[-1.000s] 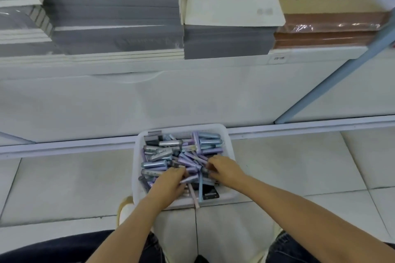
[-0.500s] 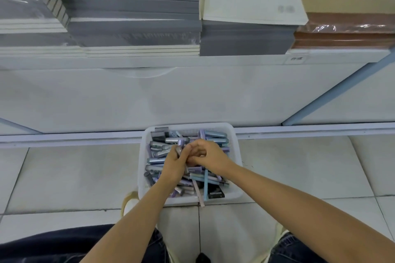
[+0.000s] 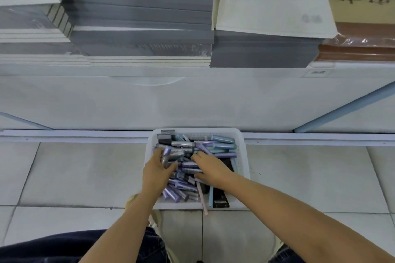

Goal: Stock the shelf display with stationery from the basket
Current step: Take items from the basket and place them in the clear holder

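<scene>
A white plastic basket (image 3: 243, 156) sits on the tiled floor against the shelf base. It is filled with several pens and markers (image 3: 222, 145) in purple, silver and light blue, plus black cases. My left hand (image 3: 157, 172) is in the basket's left half and grips a small bundle of silver and purple markers (image 3: 168, 155). My right hand (image 3: 210, 167) lies over the middle of the pile, fingers curled round pens beneath it. A pink pen (image 3: 202, 200) sticks out over the basket's near rim.
The white shelf unit (image 3: 192, 100) rises right behind the basket. Its lowest shelf carries stacks of grey and white paper pads (image 3: 139, 28) and a brown wrapped stack (image 3: 359, 49) at the right. A blue diagonal strut (image 3: 346, 109) runs at the right. My knees frame the bottom edge.
Both hands, joined over the basket's middle half a second ago, have parted: the left went left holding markers, the right dropped back onto the pile. The view tilted up slightly.
</scene>
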A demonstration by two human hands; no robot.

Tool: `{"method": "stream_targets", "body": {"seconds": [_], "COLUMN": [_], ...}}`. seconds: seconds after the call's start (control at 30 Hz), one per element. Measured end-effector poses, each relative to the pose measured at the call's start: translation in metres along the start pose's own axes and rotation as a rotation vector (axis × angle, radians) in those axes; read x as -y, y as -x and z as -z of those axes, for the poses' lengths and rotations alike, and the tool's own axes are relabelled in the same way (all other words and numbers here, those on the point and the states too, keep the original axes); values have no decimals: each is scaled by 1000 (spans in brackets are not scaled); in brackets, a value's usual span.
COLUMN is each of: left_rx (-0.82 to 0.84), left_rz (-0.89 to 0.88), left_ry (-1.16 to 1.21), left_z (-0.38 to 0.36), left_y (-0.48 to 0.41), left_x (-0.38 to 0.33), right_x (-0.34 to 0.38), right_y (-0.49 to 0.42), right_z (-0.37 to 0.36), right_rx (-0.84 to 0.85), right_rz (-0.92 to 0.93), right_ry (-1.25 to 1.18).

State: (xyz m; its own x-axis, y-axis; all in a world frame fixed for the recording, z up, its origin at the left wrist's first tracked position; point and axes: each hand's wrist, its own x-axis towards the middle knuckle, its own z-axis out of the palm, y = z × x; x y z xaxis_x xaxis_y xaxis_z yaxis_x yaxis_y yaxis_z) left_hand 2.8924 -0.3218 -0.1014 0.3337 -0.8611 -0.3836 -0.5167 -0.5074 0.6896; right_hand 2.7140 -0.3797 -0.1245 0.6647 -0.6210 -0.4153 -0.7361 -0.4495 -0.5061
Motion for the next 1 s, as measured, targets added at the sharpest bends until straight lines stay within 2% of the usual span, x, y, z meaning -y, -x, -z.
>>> {"method": "stream_targets", "body": {"seconds": [0.17,0.3,0.37,0.5,0.67,0.8,0.9,1.0], "left_rx": [17,-31,-46,-117,-200,-119,-1,20], "left_rz": [-5,-9,-19,-25,182,317,337,347], "left_ry": [-202,-324,-314,-129,236,604,709,792], "left_z": [-2,-4,-4,-2,-2,0,-3,-6], "left_y": [-9,-19,-23,-25,-28,-31,-28,-27], "left_x": [-9,-16,-17,-17,-21,-33,-43,-49], "right_x": [-12,-21,-24,-25,-20,-9,3,12], "right_y": [-2,3,3,-3,-15,-21,-26,-26], "right_z": [22,40,48,58,59,61,60,56], "right_rx": [129,89,36,-48,-107,16,138,214], "right_rz": [-48,-39,-41,-52,-105,-93,-126,-156], "right_ry": [-207,-269,-315,-434,-651,-757,-803,-829]}}
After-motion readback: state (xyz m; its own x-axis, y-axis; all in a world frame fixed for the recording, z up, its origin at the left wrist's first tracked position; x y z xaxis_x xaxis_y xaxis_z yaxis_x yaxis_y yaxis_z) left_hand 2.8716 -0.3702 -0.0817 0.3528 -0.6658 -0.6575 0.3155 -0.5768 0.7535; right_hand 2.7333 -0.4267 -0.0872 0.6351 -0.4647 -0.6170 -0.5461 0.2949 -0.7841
